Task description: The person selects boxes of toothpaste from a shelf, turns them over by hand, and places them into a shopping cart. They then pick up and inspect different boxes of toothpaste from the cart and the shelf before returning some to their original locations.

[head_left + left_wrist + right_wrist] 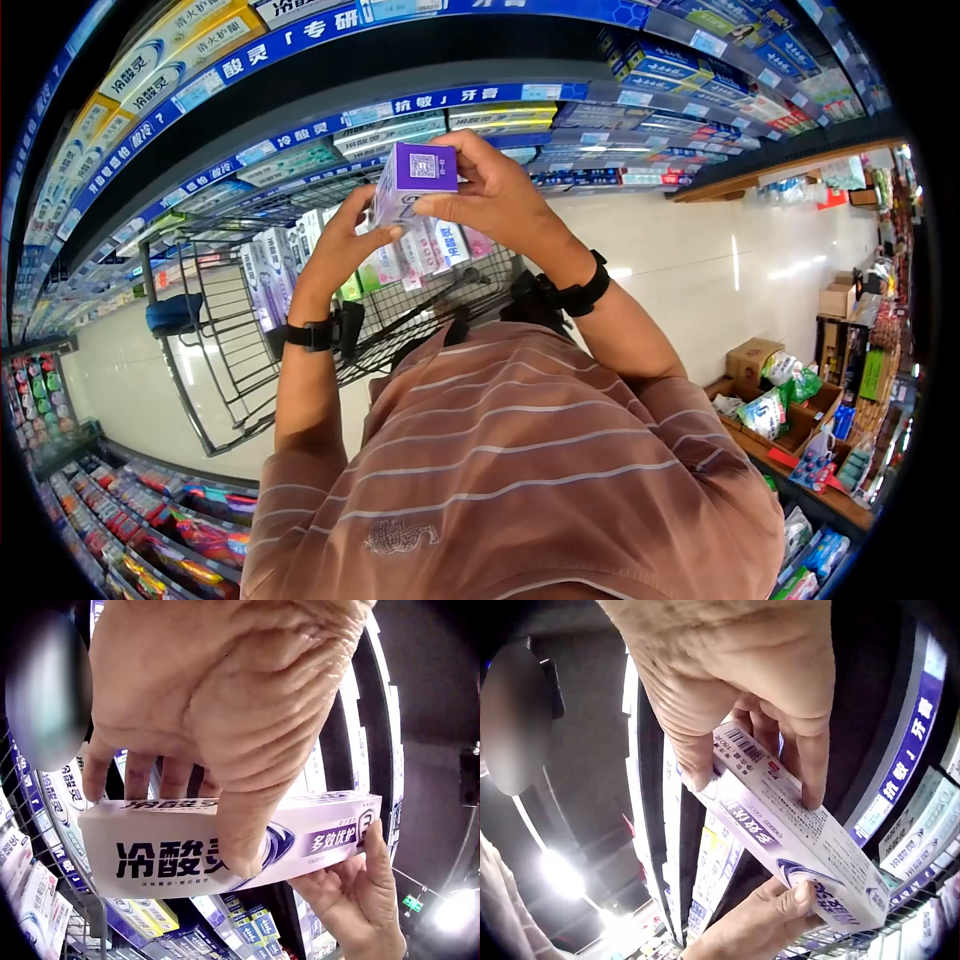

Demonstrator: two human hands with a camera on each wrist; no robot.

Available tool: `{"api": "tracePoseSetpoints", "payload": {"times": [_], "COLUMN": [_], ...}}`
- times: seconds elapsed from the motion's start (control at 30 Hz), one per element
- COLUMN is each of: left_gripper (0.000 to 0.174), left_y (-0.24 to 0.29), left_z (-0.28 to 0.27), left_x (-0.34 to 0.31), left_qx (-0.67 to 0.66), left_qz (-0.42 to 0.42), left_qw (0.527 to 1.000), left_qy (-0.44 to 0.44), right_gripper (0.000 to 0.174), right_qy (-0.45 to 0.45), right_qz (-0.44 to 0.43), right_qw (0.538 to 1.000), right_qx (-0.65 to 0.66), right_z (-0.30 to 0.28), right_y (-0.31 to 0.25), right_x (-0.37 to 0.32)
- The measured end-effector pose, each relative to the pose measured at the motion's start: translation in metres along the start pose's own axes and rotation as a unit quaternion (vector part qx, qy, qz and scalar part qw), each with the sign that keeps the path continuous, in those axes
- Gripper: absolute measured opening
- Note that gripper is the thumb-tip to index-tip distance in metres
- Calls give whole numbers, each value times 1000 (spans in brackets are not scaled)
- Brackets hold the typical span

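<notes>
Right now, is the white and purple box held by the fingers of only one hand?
No, the left wrist view shows the left hand and the right hand both holding the white and purple box.

Cannot read the fine print on the toothpaste box (802, 829), too small and partly under the right hand (735, 682). Cannot see one big printed character whole, overlapped by the left hand (217, 697). Cannot make out the lettering on price tags (709, 42) beyond the box. Below the box, lose the striped shirt (510, 465) at the head view's lower edge. Above and left of the box, find just a blurred oval (49, 690) in both wrist views.
</notes>
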State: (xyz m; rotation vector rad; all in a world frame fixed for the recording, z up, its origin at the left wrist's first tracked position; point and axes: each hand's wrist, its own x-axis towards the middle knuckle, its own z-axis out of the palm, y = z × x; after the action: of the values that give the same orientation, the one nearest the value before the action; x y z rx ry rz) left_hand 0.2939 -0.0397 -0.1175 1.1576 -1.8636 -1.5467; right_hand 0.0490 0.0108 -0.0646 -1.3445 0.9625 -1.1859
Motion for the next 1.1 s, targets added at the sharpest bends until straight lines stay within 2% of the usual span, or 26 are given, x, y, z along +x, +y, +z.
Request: {"api": "tracePoseSetpoints", "payload": {"times": [0.13,0.2,0.27,0.3,0.5,0.67,0.73,0.8,0.83,0.97,1.1], "left_gripper": [60,62,63,62,67,71,75,79,80,67,70], "left_y": [0,5,20,18,12,12,16,19,11,8,8], "left_z": [1,2,5,8,9,10,12,7,0,-16,-19], "left_x": [-1,-1,-9,-11,-18,-17,-16,-16,-15,-23,-30], "left_qx": [-16,-22,-75,-37,-89,-158,-147,-219,-220,-266,-268], "left_qz": [5,-7,-43,-14,-114,-183,-167,-121,-101,-9,24], "left_qw": [1000,1000,996,999,989,969,974,965,968,963,962], "left_qy": [14,-8,-37,-23,-30,-44,-38,-81,-71,-32,-39], "right_gripper": [49,47,43,44,63,54,52,48,48,47,49], "right_qy": [7,32,58,61,36,37,42,61,67,80,75], "right_qz": [-14,-9,37,53,74,86,86,85,89,97,92], "right_qw": [1000,999,995,993,991,984,984,982,980,976,975], "right_qx": [4,-5,74,88,103,152,154,160,163,180,186], "right_z": [2,-3,-14,-20,-43,-46,-46,-47,-47,-49,-49], "right_y": [-5,0,3,7,22,30,31,32,30,25,26], "right_x": [-1,1,6,9,7,6,5,4,2,-3,-3]}}
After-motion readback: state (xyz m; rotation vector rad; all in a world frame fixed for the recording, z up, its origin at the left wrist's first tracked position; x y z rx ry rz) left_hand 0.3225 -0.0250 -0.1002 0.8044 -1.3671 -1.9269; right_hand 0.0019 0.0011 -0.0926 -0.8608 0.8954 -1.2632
